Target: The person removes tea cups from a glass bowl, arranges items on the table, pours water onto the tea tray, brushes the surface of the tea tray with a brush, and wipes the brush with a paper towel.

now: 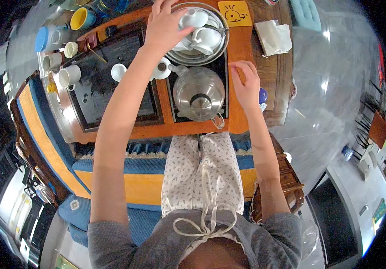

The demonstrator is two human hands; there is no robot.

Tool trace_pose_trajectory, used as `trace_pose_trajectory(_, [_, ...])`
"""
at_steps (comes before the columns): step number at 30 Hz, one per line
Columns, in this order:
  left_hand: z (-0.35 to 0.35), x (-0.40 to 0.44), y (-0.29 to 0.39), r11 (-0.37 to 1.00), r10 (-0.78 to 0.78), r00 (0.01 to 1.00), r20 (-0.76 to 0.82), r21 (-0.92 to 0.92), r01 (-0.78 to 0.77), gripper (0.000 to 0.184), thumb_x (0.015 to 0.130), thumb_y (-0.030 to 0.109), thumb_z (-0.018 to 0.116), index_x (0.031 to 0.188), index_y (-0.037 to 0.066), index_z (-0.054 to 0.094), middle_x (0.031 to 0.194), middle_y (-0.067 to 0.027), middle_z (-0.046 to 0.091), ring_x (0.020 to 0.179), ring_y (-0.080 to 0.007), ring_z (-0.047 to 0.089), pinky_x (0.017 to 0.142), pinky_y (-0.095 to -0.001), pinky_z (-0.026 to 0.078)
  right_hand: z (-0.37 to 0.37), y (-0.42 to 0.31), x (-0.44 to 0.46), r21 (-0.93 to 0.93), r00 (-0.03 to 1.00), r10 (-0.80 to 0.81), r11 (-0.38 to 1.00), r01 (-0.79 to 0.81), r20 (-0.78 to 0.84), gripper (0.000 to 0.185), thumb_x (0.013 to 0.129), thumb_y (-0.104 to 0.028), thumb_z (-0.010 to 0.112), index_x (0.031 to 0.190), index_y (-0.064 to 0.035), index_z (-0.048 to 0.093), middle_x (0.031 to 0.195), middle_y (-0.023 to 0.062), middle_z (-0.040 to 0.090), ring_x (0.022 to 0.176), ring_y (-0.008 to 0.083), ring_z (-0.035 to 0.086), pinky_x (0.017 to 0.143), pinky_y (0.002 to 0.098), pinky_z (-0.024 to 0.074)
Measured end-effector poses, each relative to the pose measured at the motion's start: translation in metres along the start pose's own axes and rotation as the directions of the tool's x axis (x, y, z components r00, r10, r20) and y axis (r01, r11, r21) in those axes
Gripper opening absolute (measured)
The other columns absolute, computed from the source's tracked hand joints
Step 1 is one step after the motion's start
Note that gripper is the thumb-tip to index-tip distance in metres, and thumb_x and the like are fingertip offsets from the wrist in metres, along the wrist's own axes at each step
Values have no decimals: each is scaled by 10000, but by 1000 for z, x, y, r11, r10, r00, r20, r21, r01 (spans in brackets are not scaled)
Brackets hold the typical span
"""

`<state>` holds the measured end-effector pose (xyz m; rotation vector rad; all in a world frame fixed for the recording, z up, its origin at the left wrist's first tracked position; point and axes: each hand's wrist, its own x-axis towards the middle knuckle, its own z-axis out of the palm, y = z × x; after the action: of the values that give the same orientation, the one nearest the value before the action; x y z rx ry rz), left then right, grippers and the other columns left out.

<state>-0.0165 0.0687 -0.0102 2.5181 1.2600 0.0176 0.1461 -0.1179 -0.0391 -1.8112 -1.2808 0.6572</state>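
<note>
My left hand [166, 28] is spread at the left rim of a glass bowl [192, 60], its thumb reaching over the rim beside a white cup [193, 19]. Other white cups, among them a white pitcher [206, 40], are piled in the bowl. My right hand [245, 80] hovers at the table's right part with fingers loosely bent, holding nothing visible. Between my hands and nearer to me stands a glass kettle [199, 92] with a metal lid, on a black surface. Left of its spout, a small white cup [161, 68] has something dark inside.
A small white bowl [118, 72] and a white mug [69, 76] stand on the dark tray [112, 103]. Farther left are a yellow cup [81, 19] and a blue-lidded jar [45, 39]. A yellow coaster [235, 13] and white tissues [273, 37] lie at the right.
</note>
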Motion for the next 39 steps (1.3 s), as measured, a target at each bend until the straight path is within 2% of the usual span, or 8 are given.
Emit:
trace_pose_trajectory(2, [-3, -1, 1, 999, -24, 999, 40, -25, 25, 477, 777, 320, 630, 1169, 75, 514, 1340, -132, 287, 1262, -341, 171, 1036, -470, 211, 0, 0, 0, -5, 1000, -1, 1000, 1, 8, 125, 755, -38, 568, 872, -63, 605, 883, 123, 565, 870, 291, 542, 779, 351, 431])
trace_pose_trajectory(5, [-4, -9, -4, 995, 67, 980, -189, 80, -53, 419, 760, 308, 638, 1108, 88, 558, 1238, -123, 431, 1182, -309, 350, 963, -425, 338, -1, -2, 0, -31, 1000, -2, 1000, 2, 6, 131, 754, -38, 570, 877, -64, 606, 897, 119, 568, 869, 286, 542, 782, 348, 429])
trace_pose_trajectory(9, [9, -40, -55, 994, 42, 872, -487, -70, -87, 378, 718, 259, 664, 1072, 161, 576, 1189, -103, 467, 1130, -289, 386, 969, -402, 271, -6, -3, 3, -8, 1000, -2, 1000, 2, 5, 138, 748, -25, 574, 880, -52, 604, 896, 112, 577, 870, 278, 545, 784, 339, 429])
trace_pose_trajectory(14, [14, -138, -109, 976, -215, 890, -402, -66, 206, 362, 740, 234, 649, 1074, 121, 569, 1111, -115, 526, 1077, -281, 442, 949, -404, 279, -7, -7, 3, 8, 1000, 5, 1000, -5, -22, 137, 744, -12, 577, 878, -36, 600, 878, 107, 587, 875, 267, 551, 790, 324, 427])
trace_pose_trajectory(19, [45, -219, -125, 934, -357, 912, -202, -91, 345, 317, 719, 146, 643, 1019, 84, 559, 1083, -143, 512, 1043, -325, 427, 930, -426, 292, -3, -8, 3, 2, 1000, 14, 1000, -14, -3, 140, 762, -24, 573, 898, -37, 602, 904, 109, 586, 874, 263, 551, 805, 323, 423])
trace_pose_trajectory(26, [75, -209, -67, 983, -176, 930, -324, -108, 149, 312, 664, 138, 696, 963, 124, 607, 890, -48, 573, 857, -238, 552, 721, -350, 455, 6, -30, 6, -36, 999, -45, 998, 45, 14, 120, 757, -15, 568, 870, -44, 597, 880, 101, 583, 867, 259, 546, 790, 327, 421])
trace_pose_trajectory(34, [88, -152, -76, 987, 147, 932, -332, 109, -117, 125, 669, 99, 603, 793, 111, 597, 800, 12, 540, 760, -150, 546, 618, -289, 444, 6, -48, 10, -8, 997, -67, 998, 67, 33, 122, 754, -7, 571, 867, -43, 600, 861, 94, 581, 858, 247, 541, 781, 315, 419])
trace_pose_trajectory(39, [63, -151, -76, 998, 8, 933, -359, -48, -27, 84, 726, 142, 650, 797, 105, 624, 805, -25, 587, 756, -205, 582, 644, -331, 482, 4, -45, 10, 8, 998, -53, 999, 53, 16, 126, 755, -7, 573, 872, -44, 601, 860, 97, 586, 859, 248, 543, 784, 315, 421])
